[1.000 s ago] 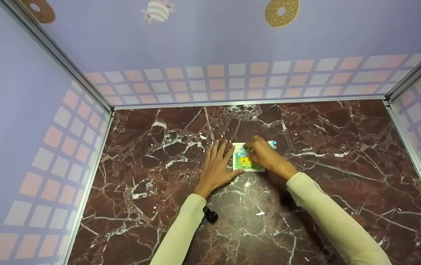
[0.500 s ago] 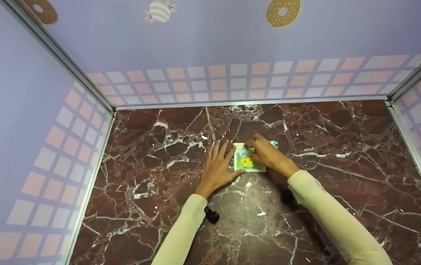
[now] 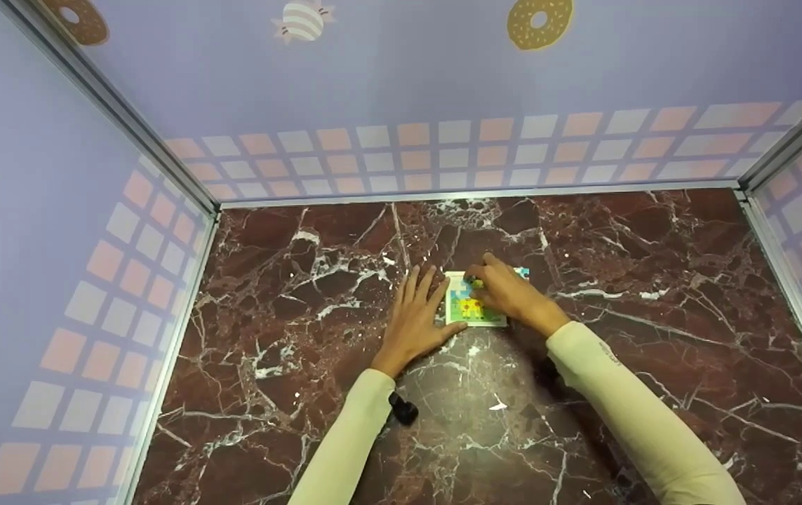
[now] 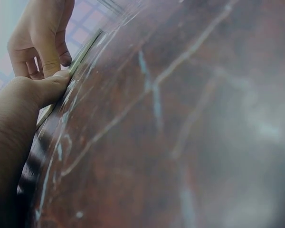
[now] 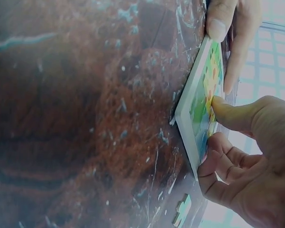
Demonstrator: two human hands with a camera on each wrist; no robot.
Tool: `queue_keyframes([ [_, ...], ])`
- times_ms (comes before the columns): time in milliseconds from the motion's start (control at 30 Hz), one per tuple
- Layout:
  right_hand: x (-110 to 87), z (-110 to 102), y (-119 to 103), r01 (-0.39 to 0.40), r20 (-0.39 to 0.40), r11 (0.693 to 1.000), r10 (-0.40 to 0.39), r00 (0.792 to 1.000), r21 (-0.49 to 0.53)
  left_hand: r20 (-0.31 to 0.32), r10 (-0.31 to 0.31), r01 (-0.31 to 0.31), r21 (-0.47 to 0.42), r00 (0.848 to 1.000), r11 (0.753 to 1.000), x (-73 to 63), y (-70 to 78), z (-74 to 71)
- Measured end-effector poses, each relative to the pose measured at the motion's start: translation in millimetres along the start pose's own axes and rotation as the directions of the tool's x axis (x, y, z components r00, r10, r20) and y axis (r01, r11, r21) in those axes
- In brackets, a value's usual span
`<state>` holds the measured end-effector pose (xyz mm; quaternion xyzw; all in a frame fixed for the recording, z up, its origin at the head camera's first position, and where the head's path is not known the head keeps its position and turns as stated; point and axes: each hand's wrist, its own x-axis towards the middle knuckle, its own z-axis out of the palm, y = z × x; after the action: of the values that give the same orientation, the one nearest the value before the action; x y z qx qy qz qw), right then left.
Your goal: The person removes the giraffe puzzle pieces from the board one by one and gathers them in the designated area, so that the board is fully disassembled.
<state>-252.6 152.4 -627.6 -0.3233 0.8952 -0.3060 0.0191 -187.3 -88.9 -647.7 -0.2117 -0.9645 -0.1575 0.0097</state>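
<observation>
A small jigsaw puzzle (image 3: 469,308) in a white-edged tray lies on the marble-patterned surface, showing a yellow giraffe-like figure on green and blue. My left hand (image 3: 413,315) rests flat at its left side with fingers spread, thumb at the near left corner. Over the upper right part of the picture, my right hand (image 3: 511,291) bends down, pinching a puzzle piece (image 3: 476,283) with thumb and fingertips at the board. The right wrist view has that thumb and the curled fingers right on the puzzle face (image 5: 210,80). The fingers hide much of the piece.
One loose blue puzzle piece (image 3: 524,271) lies just beyond the tray's right side, partly behind the right hand. A small white scrap (image 3: 498,406) is nearer the person. Purple patterned walls (image 3: 401,84) enclose the surface at the back and sides.
Both hands stay almost in place. The right fingers make only slight shifts over the same part of the puzzle.
</observation>
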Motion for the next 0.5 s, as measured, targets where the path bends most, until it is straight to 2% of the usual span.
queue_keyframes([
  [133,3.4,17,26,0.003,-0.027,1.0,-0.003,1.0,-0.016,-0.007,0.007,-0.007,0.005,1.0,1.0,0.8,0.1,-0.6],
  [367,-2.5,-8,-24,-0.021,-0.05,1.0,0.022,0.999,0.014,-0.004,0.001,-0.001,0.025,1.0,1.0,0.4,-0.4,0.4],
  [500,-6.4,-9,-29,0.019,-0.111,1.0,-0.018,0.994,0.004,-0.004,0.003,-0.003,0.016,1.0,1.0,0.2,-0.1,0.1],
])
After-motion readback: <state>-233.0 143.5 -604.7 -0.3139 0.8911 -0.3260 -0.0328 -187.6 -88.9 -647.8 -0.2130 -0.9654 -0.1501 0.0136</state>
